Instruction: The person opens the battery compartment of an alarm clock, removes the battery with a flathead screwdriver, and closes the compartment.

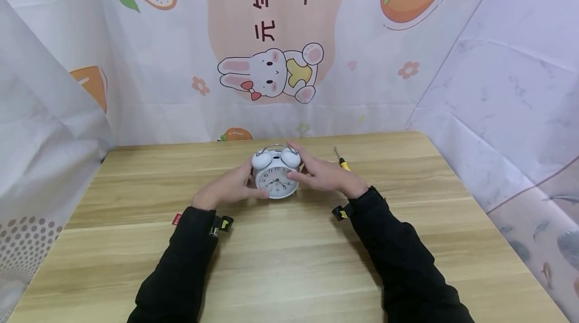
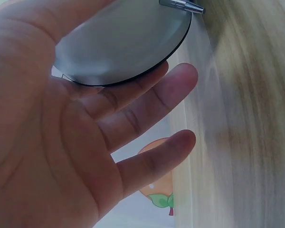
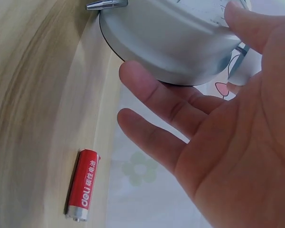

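Observation:
A white twin-bell alarm clock stands upright on the wooden table, its dial facing me. My left hand holds its left side, thumb low on the front rim and fingers reaching round the back. On the opposite side my right hand grips it, with the thumb over the dial's right edge and the index finger up by the bell. The left wrist view shows the left fingers spread along the clock's rear edge. In the right wrist view, two right fingers extend behind the casing, above a metal foot.
A red battery lies on the table beyond my right hand. Partly hidden behind that hand is a screwdriver with a yellow and black handle. A small red item shows beside my left cuff. A printed curtain hangs behind the table.

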`<state>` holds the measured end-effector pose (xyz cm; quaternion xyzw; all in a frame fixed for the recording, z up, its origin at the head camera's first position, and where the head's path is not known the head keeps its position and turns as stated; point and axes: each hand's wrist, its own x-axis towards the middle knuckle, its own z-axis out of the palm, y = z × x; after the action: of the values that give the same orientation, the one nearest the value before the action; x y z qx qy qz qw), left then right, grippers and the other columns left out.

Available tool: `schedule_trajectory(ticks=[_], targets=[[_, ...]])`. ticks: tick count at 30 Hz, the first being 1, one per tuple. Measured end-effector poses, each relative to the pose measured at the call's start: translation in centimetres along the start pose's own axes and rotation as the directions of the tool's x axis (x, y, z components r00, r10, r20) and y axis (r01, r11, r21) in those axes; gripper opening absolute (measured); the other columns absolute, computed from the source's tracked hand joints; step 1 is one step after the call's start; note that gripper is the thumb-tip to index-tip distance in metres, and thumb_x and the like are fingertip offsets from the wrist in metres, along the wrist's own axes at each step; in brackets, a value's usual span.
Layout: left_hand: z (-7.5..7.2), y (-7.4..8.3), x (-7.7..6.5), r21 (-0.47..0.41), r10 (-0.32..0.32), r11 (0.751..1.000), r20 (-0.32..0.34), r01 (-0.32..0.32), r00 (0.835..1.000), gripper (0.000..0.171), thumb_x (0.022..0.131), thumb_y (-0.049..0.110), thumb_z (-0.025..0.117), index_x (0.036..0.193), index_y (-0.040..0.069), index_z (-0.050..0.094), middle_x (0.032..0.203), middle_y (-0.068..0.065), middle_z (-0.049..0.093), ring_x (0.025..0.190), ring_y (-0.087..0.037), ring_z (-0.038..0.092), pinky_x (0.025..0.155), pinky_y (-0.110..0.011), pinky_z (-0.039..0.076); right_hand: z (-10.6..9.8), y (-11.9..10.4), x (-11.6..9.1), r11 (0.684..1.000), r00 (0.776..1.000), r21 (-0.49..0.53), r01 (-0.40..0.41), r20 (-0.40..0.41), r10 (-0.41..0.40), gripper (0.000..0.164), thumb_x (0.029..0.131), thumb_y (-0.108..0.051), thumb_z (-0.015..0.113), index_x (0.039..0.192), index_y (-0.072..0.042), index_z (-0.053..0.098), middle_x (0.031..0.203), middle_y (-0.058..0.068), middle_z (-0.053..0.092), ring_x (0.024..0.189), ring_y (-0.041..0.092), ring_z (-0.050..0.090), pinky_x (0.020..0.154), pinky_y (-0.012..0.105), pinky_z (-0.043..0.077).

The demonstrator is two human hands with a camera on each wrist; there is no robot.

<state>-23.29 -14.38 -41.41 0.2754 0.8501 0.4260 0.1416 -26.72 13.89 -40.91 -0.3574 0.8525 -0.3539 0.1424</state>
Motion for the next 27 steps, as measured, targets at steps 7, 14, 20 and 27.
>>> schedule_trajectory(ticks=[7,14,20,27], targets=[[0.07,0.11,0.22,0.01,-0.006,1.0,0.02,0.006,1.0,0.094,0.094,0.027,0.076,0.16,0.02,0.01,0.144,-0.007,0.049,0.123,-0.023,0.052,0.107,-0.044,0.042,0.15,0.44,0.17,0.999,0.999,0.028,0.034,-0.019,-0.033,0.08,0.107,-0.038,0.052,0.162,-0.022,-0.003,0.126,0.008,0.056,0.115,0.02,0.057,0.098,0.037,0.047],[0.26,0.09,0.09,0.01,-0.064,0.998,0.024,0.064,0.998,0.095,0.097,0.041,0.069,0.162,0.021,0.003,0.147,-0.003,0.042,0.131,-0.017,0.044,0.113,-0.039,0.035,0.12,0.74,0.38,0.998,1.0,0.056,0.022,0.004,-0.023,0.106,0.096,-0.033,0.072,0.161,-0.019,-0.011,0.118,0.01,0.057,0.106,0.021,0.061,0.094,0.038,0.051],[0.28,0.23,-0.03,-0.018,-0.047,0.999,0.037,0.048,0.998,0.094,0.1,0.038,0.066,0.163,0.019,0.0,0.151,-0.008,0.039,0.137,-0.021,0.04,0.116,-0.044,0.03,0.1,0.84,0.19,0.998,0.999,0.056,-0.006,0.054,0.003,0.138,0.077,-0.028,0.092,0.16,-0.016,-0.019,0.115,0.012,0.058,0.102,0.026,0.065,0.092,0.038,0.053],[0.25,0.17,0.04,0.005,-0.027,1.0,0.028,0.027,0.999,0.098,0.097,0.037,0.071,0.163,0.018,0.001,0.153,-0.007,0.037,0.136,-0.021,0.039,0.116,-0.044,0.03,0.12,0.69,0.05,0.997,0.998,0.057,-0.046,0.052,0.043,0.137,0.078,-0.032,0.09,0.16,-0.017,-0.018,0.118,0.009,0.06,0.108,0.025,0.063,0.096,0.039,0.051]])
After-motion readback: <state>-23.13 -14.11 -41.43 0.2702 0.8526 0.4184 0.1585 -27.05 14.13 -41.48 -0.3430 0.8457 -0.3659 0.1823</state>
